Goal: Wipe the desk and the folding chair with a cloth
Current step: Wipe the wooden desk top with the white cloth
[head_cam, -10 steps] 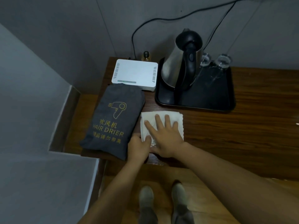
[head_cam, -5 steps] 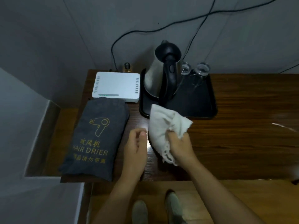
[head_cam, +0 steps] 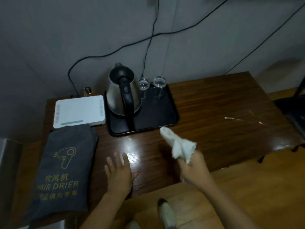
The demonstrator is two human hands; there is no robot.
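The dark wooden desk [head_cam: 214, 116] fills the middle of the view. My right hand [head_cam: 194, 166] is shut on a bunched white cloth [head_cam: 179, 144], held up just above the desk's front part, right of the centre. My left hand [head_cam: 118, 172] lies flat on the desk near the front edge, fingers spread, holding nothing. A dark folding chair [head_cam: 293, 111] shows only partly at the right edge, beyond the desk's end.
A black tray [head_cam: 166, 119] holds a steel kettle [head_cam: 122, 95] and two glasses [head_cam: 151, 85]. A white router [head_cam: 79, 111] and a grey hair-drier bag [head_cam: 62, 166] lie at the left. Cables hang on the wall. A wet streak [head_cam: 237, 119] marks the right part.
My right hand lifted the cloth off the desk, bunched it and carried it to the right. My left hand let go of it and settled flat on the desk.
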